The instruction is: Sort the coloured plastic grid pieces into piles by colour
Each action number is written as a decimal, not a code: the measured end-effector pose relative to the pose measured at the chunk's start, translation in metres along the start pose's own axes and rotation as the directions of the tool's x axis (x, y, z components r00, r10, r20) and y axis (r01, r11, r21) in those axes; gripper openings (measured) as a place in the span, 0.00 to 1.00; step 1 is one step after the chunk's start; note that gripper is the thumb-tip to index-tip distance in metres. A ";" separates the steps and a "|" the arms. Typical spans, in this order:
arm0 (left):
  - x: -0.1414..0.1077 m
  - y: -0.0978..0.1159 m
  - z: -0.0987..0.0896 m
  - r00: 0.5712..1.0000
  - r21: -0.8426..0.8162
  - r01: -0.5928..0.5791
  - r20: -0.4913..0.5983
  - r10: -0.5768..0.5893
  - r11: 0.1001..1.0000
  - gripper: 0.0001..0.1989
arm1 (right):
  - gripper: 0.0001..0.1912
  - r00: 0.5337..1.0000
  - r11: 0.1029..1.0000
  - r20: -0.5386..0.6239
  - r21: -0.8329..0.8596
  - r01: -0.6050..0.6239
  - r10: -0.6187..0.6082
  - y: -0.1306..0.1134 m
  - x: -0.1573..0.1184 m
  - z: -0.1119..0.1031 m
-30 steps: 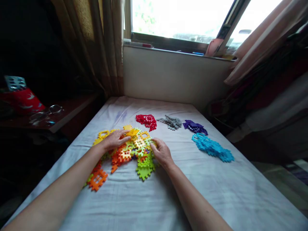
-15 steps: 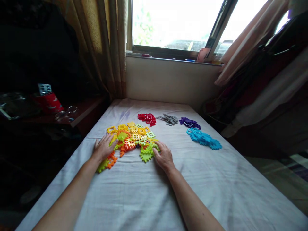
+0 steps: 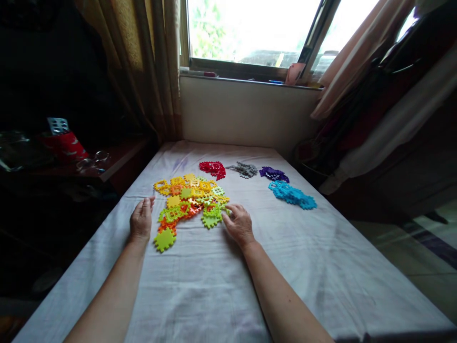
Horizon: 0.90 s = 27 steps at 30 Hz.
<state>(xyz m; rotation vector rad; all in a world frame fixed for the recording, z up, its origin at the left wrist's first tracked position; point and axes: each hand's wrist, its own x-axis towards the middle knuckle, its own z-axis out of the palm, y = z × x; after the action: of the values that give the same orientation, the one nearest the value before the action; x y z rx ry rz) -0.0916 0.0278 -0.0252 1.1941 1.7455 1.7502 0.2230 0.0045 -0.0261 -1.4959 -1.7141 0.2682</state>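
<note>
A mixed pile of toothed plastic building pieces (image 3: 198,192), yellow, orange and green, lies on the sheet-covered surface. My left hand (image 3: 142,219) is just left of the pile, apart from it, fingers stretched out and holding nothing. At the pile's right edge is my right hand (image 3: 240,224), its thumb and fingers apart and slightly bent, close against the light green pieces (image 3: 211,216). A flat lime green piece (image 3: 164,239) lies at the near left end, beside some orange pieces (image 3: 167,226).
Sorted heaps lie farther back: red pieces (image 3: 213,168), grey pieces (image 3: 244,169), purple pieces (image 3: 274,174) and blue pieces (image 3: 293,194). On the left, a dark side table (image 3: 119,159) bears a red container (image 3: 67,146) and eyeglasses (image 3: 93,162). Clothes hang at right.
My left hand has come off the pile to its left side. Pieces on the left have shifted right, uncovering the lime green piece. My right hand stays at the right edge.
</note>
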 end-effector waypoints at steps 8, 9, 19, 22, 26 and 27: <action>-0.005 0.010 0.003 0.992 -0.143 0.120 0.052 -0.113 0.982 0.30 | 0.11 0.983 0.972 0.175 -0.233 -0.022 0.064 -0.008 -0.003 -0.015; -0.004 0.012 0.003 0.992 -0.144 0.123 0.054 -0.116 0.982 0.30 | 0.09 0.980 0.972 0.193 -0.233 -0.010 0.056 -0.007 -0.002 -0.016; -0.004 0.020 0.000 0.990 -0.137 0.143 0.038 -0.139 0.980 0.25 | 0.05 0.992 0.955 0.049 -0.281 -0.099 0.117 0.013 0.008 -0.037; -0.005 0.021 -0.001 0.988 -0.137 0.156 0.036 -0.152 0.978 0.25 | 0.06 0.979 0.923 -0.032 -0.329 -0.201 0.202 0.022 0.009 -0.043; -0.005 0.023 -0.001 0.988 -0.123 0.155 0.030 -0.153 0.980 0.25 | 0.07 0.955 0.887 -0.117 -0.352 -0.298 0.274 0.032 0.010 -0.046; -0.006 0.024 -0.001 0.988 -0.121 0.154 0.030 -0.151 0.981 0.25 | 0.08 0.951 0.884 -0.132 -0.351 -0.307 0.278 0.033 0.010 -0.046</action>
<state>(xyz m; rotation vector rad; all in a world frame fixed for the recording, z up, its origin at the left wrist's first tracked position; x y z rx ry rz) -0.0827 0.0194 -0.0043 0.9965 1.6449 1.7212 0.2789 0.0063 -0.0133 -2.0209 -1.5269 0.0395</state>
